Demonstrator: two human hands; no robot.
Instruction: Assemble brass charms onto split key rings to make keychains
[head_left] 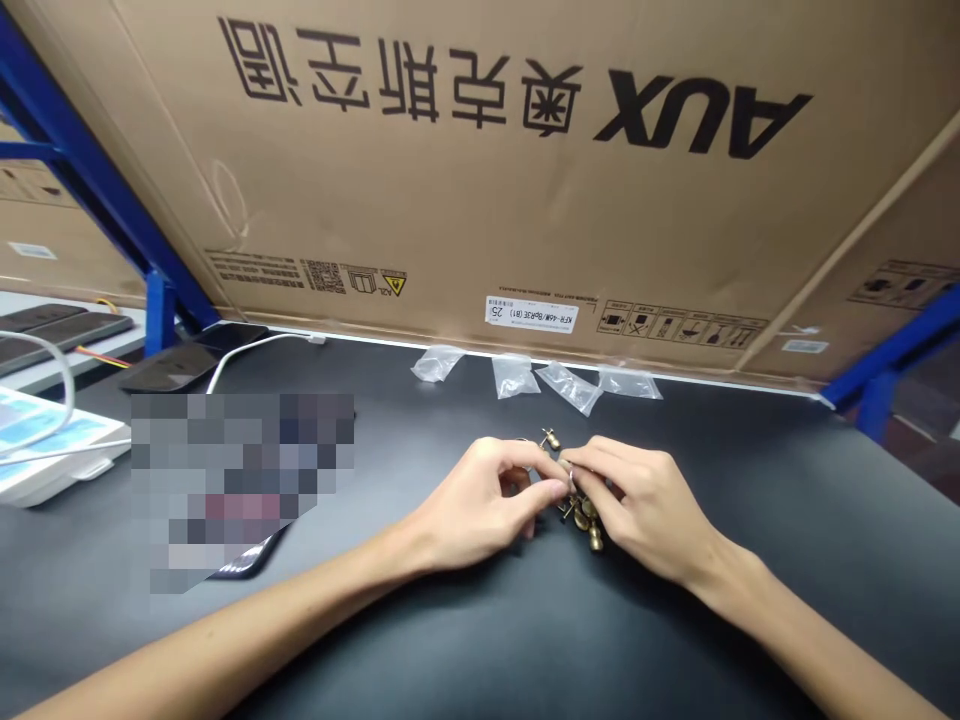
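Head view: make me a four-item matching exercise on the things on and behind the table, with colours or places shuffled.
1. Metal pieces
2. Plastic bags
3. Cardboard
4. Tabletop

A. Brown, with dark printed lettering
B. Dark and plain, under the hands
C. Brass-coloured, by the fingers
D. Clear, in a row

Pairs: 1-C, 2-D, 3-A, 4-B

You are at a black worktable (465,640) in what looks like a workshop or storeroom — which of the two, you cannot tell from here. A big AUX carton (450,200), its print upside down, rises behind the table like a wall, between blue metal posts (105,190). Past the left post are another carton (75,250) and a pale ledge (135,340) with coloured wires (103,355). Small clear bags (516,377) lie along your table's far edge.
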